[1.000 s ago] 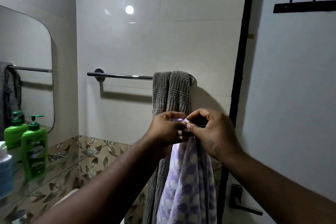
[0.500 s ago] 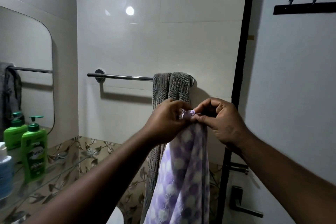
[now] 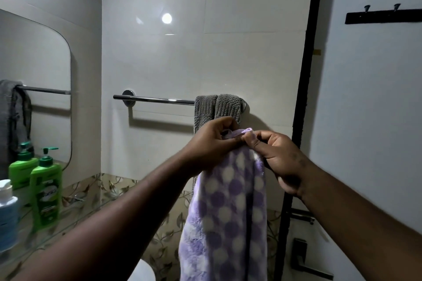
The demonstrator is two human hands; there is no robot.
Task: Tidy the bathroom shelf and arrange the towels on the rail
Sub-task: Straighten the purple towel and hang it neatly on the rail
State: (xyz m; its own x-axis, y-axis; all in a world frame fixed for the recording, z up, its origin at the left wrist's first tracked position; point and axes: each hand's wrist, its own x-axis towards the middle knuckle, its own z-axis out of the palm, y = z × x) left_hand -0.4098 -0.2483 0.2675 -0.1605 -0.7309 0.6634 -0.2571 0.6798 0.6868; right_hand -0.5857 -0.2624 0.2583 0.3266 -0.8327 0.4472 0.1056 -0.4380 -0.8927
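Observation:
A purple towel with white dots (image 3: 228, 207) hangs down from both hands. My left hand (image 3: 210, 143) and my right hand (image 3: 276, 155) pinch its top edge side by side, a little below the chrome rail (image 3: 155, 99). A grey ribbed towel (image 3: 219, 107) is draped over the rail's right end, just behind my hands; its lower part is hidden by the purple towel. The rail's left half is bare.
A glass shelf (image 3: 75, 210) at lower left carries a green pump bottle (image 3: 46, 189) and a blue bottle with a white cap (image 3: 8, 214). A mirror (image 3: 34, 89) is above it. A black door frame (image 3: 303, 98), a door handle (image 3: 303, 260) and a hook strip (image 3: 383, 16) lie to the right.
Both hands have lifted the purple towel's top edge upward, closer to the rail, and spread slightly apart along the edge.

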